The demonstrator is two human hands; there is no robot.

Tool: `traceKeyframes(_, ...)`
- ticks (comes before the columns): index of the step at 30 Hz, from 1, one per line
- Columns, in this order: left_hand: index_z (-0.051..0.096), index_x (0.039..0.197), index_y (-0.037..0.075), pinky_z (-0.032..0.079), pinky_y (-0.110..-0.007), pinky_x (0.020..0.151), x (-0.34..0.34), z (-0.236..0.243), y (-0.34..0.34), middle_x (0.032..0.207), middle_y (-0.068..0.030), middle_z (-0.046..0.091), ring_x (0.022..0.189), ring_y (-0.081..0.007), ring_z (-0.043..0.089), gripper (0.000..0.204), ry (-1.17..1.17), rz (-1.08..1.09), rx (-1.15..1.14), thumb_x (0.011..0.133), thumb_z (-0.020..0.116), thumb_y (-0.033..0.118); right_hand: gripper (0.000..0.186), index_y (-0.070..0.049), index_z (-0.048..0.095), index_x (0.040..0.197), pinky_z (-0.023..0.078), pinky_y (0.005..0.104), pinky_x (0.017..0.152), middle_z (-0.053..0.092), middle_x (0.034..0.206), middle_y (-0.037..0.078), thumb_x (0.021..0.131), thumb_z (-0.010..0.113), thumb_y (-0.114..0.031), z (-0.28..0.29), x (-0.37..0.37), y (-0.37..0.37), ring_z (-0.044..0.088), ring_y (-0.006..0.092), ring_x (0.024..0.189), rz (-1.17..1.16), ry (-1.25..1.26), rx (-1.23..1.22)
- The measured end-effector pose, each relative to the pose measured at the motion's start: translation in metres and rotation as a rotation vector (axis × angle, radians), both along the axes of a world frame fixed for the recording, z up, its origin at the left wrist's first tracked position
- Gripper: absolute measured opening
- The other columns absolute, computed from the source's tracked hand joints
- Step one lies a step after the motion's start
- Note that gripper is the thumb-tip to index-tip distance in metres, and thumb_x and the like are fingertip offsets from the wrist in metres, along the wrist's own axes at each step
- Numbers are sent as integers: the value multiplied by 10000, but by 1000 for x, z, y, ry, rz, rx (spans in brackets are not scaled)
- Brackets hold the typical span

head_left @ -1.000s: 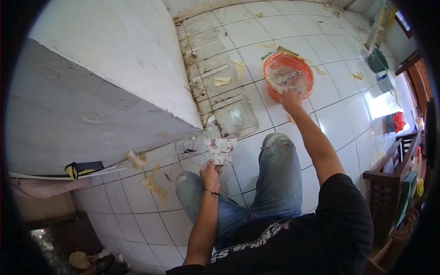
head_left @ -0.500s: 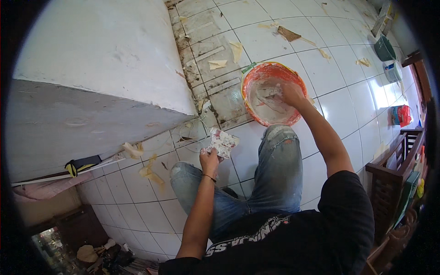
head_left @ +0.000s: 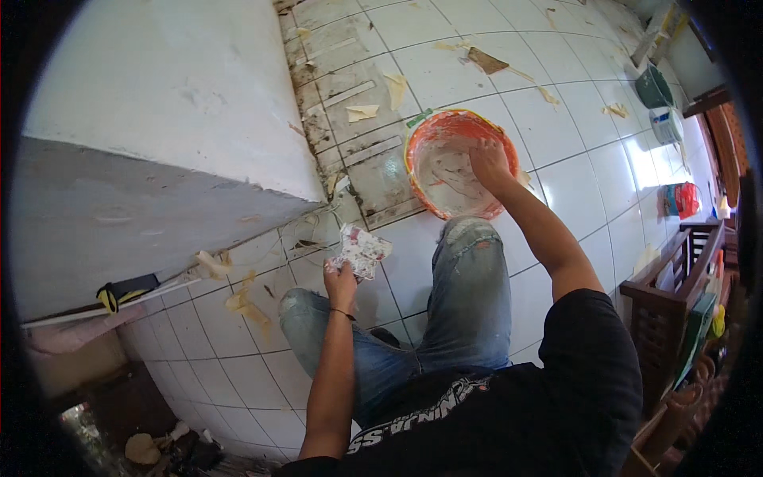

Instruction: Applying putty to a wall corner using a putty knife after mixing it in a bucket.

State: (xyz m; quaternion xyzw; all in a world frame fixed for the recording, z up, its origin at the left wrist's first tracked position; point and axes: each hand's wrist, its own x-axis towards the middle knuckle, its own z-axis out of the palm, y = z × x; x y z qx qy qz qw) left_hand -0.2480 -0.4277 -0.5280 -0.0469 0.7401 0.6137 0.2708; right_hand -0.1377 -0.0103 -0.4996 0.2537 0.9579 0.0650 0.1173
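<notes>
My right hand [head_left: 486, 163] reaches into an orange bucket [head_left: 429, 131] smeared with white paste, which stands on the tiled floor just past my right knee. Its fingers are down in the paste; I cannot tell what they grip. My left hand [head_left: 342, 280] is raised over my left knee and holds a flat, paste-spattered scraper board [head_left: 361, 250]. Both legs in worn blue jeans stretch forward beneath the hands.
A white wall block [head_left: 159, 103] rises at the left, with a dirty stained strip of floor tiles [head_left: 358, 119] along its base. Torn paper scraps [head_left: 485, 60] lie on the tiles. A green bucket [head_left: 653, 86] and a white container [head_left: 666, 123] stand at the far right beside wooden furniture [head_left: 675, 270].
The orange bucket has come closer to my right knee. My right hand has gone from its rim down into the paste. The left hand keeps the board at about the same place.
</notes>
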Motion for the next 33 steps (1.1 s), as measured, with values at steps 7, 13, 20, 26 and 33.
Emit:
traceKeyframes(7, 478, 1004, -54, 492, -309, 621, 11, 42, 30, 882, -142, 607, 722, -184, 604, 177, -110, -28, 8, 863, 510, 49, 300, -63, 683, 1065, 425, 418, 855, 637, 1131, 136, 805, 589, -178, -8, -12, -23, 574, 282, 1074, 60, -595, 158)
traceKeyframes(13, 478, 1009, -44, 474, -310, 630, 7, 11, 17, 865, -130, 599, 721, -180, 578, 189, 23, -85, -16, 853, 512, 57, 264, -81, 705, 1028, 475, 416, 796, 673, 1064, 119, 822, 568, -173, 3, -21, -47, 626, 268, 1011, 187, -612, -111)
traceKeyframes(20, 473, 996, -50, 473, -309, 657, 7, 20, 21, 892, -136, 592, 756, -182, 577, 178, -17, -99, -15, 846, 495, 43, 175, -73, 716, 885, 512, 419, 745, 693, 927, 136, 769, 588, -100, 28, -29, -56, 671, 274, 875, 315, -316, -224)
traceKeyframes(26, 471, 1012, -50, 467, -302, 669, 15, 25, 36, 892, -132, 588, 752, -183, 568, 187, -57, -109, 61, 851, 487, 45, 193, -53, 671, 896, 498, 431, 790, 655, 913, 162, 712, 614, -68, 24, -8, -17, 637, 326, 886, 285, -58, -276)
traceKeyframes(33, 467, 1060, -24, 495, -302, 696, 5, 19, 41, 957, -123, 593, 815, -184, 592, 191, -28, -149, 140, 889, 474, 59, 292, -55, 645, 1012, 479, 376, 837, 644, 991, 174, 732, 568, -35, 72, 45, 15, 610, 322, 948, 215, 169, -433)
